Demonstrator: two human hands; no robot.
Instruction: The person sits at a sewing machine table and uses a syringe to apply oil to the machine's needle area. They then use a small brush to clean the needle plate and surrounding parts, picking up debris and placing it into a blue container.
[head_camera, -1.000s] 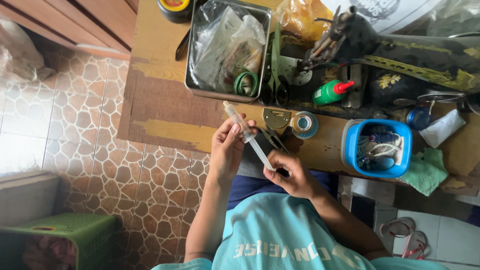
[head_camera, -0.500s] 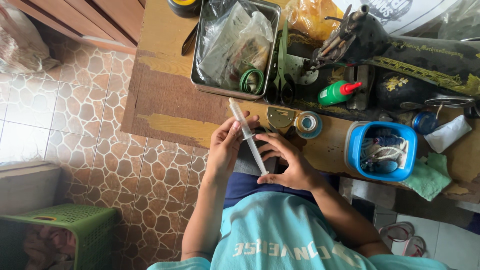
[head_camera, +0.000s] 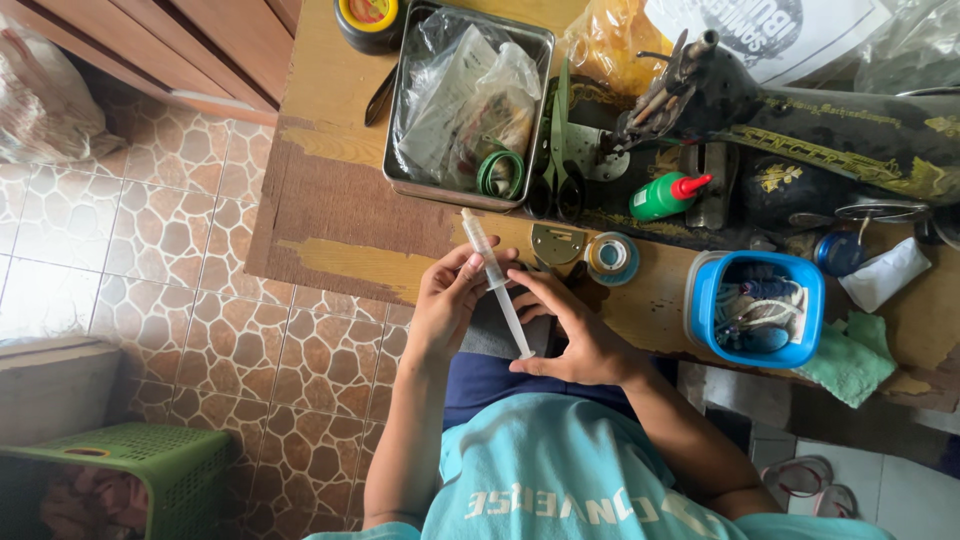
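Both hands (head_camera: 520, 310) raised, fingers curled.

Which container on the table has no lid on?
The blue tub right of the hands: open, cords showing inside. The yellow-topped round tin is closed.

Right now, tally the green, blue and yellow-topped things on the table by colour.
Green: 3 - bottle, tape roll, cloth
Blue: 2 - tub, small jar
Yellow-topped: 1 - round tin
Total: 6
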